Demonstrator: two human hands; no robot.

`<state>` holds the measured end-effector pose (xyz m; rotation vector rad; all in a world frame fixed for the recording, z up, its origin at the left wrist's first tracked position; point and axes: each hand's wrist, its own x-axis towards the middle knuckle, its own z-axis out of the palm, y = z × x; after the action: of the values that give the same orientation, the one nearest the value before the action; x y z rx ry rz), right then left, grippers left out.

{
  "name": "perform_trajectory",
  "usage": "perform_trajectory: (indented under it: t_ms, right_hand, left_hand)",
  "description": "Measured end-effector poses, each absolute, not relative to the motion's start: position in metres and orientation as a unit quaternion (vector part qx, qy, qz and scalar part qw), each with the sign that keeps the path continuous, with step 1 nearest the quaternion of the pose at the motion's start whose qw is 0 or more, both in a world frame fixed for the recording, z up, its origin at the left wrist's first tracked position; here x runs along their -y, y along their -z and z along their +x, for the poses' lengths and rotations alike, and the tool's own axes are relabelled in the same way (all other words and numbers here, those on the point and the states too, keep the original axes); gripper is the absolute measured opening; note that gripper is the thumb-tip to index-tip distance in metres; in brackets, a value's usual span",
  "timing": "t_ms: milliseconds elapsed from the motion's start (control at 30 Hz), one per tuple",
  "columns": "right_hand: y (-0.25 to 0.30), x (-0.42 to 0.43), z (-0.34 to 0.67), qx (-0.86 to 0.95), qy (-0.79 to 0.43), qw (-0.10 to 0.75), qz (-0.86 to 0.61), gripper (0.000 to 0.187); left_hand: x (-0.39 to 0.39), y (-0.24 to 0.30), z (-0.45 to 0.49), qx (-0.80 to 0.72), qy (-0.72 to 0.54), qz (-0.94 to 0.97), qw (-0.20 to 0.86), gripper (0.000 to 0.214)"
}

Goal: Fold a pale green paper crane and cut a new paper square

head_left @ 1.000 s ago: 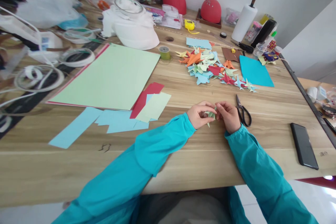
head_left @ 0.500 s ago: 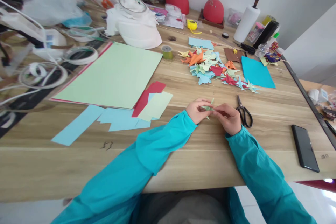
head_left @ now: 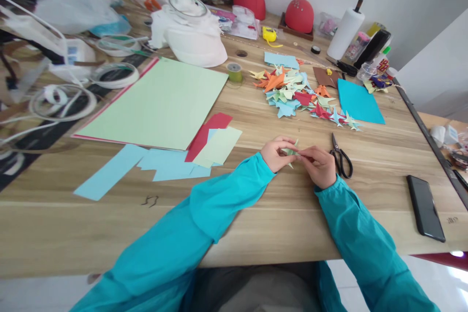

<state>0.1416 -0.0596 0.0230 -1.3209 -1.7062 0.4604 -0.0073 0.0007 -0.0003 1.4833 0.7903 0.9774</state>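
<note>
Both of my hands meet over the wooden table and pinch a small pale green folded paper piece. My left hand grips its left side with closed fingers. My right hand pinches its right side, fingers curled together. One point of the paper sticks up between the hands. Black scissors lie just right of my right hand. A pile of folded paper shapes in several colours lies farther back.
A large pale green sheet lies at the left, with light blue, red and green offcuts in front of it. A teal sheet lies at the back right and a black phone near the right edge. Tape rolls, bags and a paper towel roll crowd the far side.
The folded piece has turned in my fingers, with one point now sticking up between the hands. My hands have stayed in about the same place.
</note>
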Motion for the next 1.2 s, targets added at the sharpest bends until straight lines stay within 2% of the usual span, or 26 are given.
perform_trajectory:
  t_ms: [333, 833, 1067, 1200]
  right_hand:
    - [-0.0224, 0.0600, 0.1414, 0.676, -0.174, 0.452, -0.555, 0.011]
    - [-0.0257, 0.0621, 0.1418, 0.620, -0.346, 0.466, -0.528, 0.017]
    - [-0.0234, 0.0586, 0.1414, 0.541, -0.457, 0.493, -0.505, 0.019]
    - [-0.0226, 0.0572, 0.1429, 0.514, -0.481, 0.501, -0.503, 0.021]
  left_hand:
    - [-0.0013, -0.0026, -0.0097, -0.309, -0.411, 0.620, 0.592, 0.021]
    - [-0.0014, -0.0056, -0.0128, -0.259, -0.357, 0.668, 0.599, 0.018]
    - [-0.0030, -0.0051, -0.0126, -0.279, -0.371, 0.659, 0.592, 0.019]
    - [-0.0036, -0.0064, -0.0127, -0.286, -0.389, 0.655, 0.581, 0.017]
